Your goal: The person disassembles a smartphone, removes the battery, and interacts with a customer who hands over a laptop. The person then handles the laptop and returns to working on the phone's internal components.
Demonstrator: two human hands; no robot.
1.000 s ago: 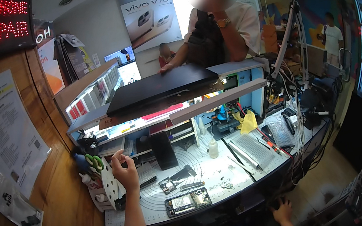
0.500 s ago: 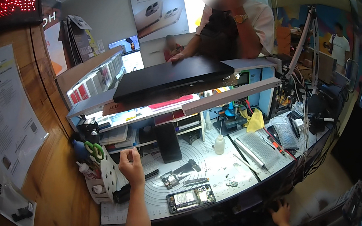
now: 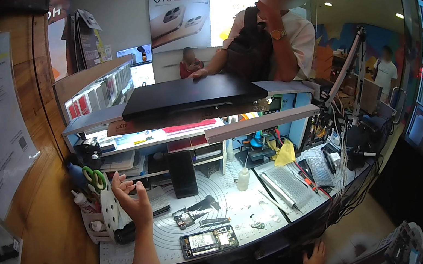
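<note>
Your opened phone [image 3: 208,241] lies flat near the front edge of the bench [image 3: 114,256], insides facing up, most likely so its parts are in plain sight. A loose part [image 3: 185,218] and a narrow dark strip [image 3: 214,221] lie just behind it, probably grouped so that small pieces don't stray. The spouted bottle [image 3: 243,179] stands upright, presumably against leaks, and the green-handled scissors [image 3: 93,176] sit handles-up in the white holder [image 3: 109,212], easy to grab.

Your left hand [image 3: 132,199] is raised beside that holder, empty, its fingers loosely bent and thumb apart; the opened phone lies to its right and nearer to you, untouched. Your right hand [image 3: 315,261] is low, off the bench, fingers loosely spread with nothing visible in them; you have the phone well to its left and beyond it. What that palm rests on, I can't tell.
</note>
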